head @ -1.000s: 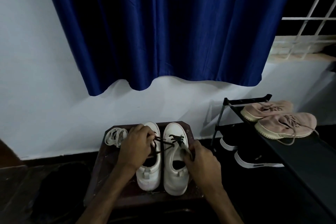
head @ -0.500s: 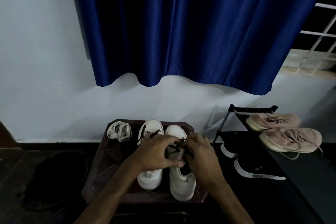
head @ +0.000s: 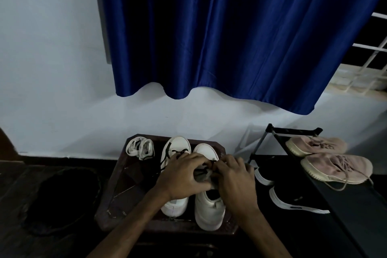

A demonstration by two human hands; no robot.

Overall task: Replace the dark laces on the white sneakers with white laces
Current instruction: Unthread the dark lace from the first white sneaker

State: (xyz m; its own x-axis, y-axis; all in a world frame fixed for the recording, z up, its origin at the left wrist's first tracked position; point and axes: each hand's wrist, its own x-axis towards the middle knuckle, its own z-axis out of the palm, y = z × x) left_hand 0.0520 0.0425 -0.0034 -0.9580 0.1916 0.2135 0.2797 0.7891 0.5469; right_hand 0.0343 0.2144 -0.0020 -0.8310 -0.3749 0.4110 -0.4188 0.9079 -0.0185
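Gripping with both: left hand (head: 184, 176) and right hand (head: 234, 182) curled tight on the dark lace (head: 207, 166), over the tongue of the white sneaker (head: 209, 209) on the right half of the stool (head: 129, 190). Paired with a second sneaker (head: 178, 144) at stool centre, also laced dark. Bundled white laces (head: 140, 148) at the stool's far-left corner.

Left hand (head: 184, 177) and right hand (head: 235, 183) hide right sneaker (head: 209, 211) lacing; grips can't be told. Shoe rack (head: 293, 131) cut off right.
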